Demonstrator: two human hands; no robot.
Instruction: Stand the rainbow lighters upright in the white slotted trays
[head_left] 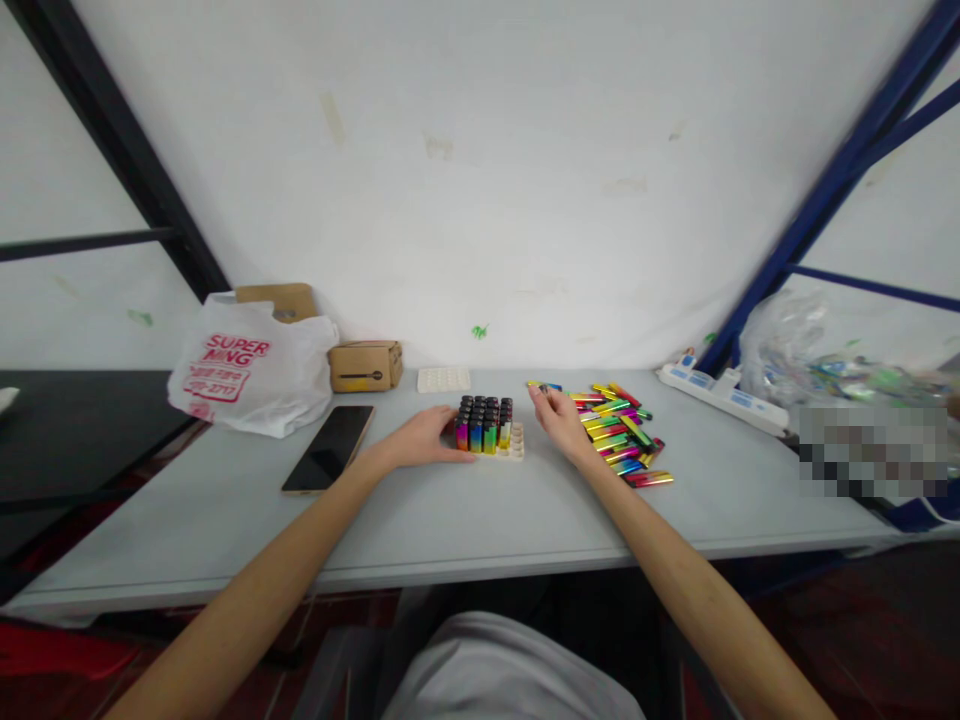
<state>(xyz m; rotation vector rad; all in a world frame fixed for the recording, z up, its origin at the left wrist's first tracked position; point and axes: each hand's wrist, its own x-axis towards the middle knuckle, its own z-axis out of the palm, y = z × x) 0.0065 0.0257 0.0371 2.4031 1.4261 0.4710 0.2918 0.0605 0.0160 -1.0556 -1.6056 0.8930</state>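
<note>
A white tray (516,450) sits mid-table with several rainbow-coloured lighters (484,424) standing upright in it, black caps up. My left hand (426,437) rests on the table against the tray's left side, fingers curled round its edge. My right hand (553,420) hovers just right of the tray, fingers pinched on one rainbow lighter (543,387). A loose pile of the same lighters (621,432) lies flat on the table to the right of that hand.
A black phone (330,449) lies left of the tray. Behind it are a white plastic bag (240,370), a small cardboard box (365,366) and a spare white tray (443,379). A power strip (720,394) and a clear plastic bag (810,350) are at right.
</note>
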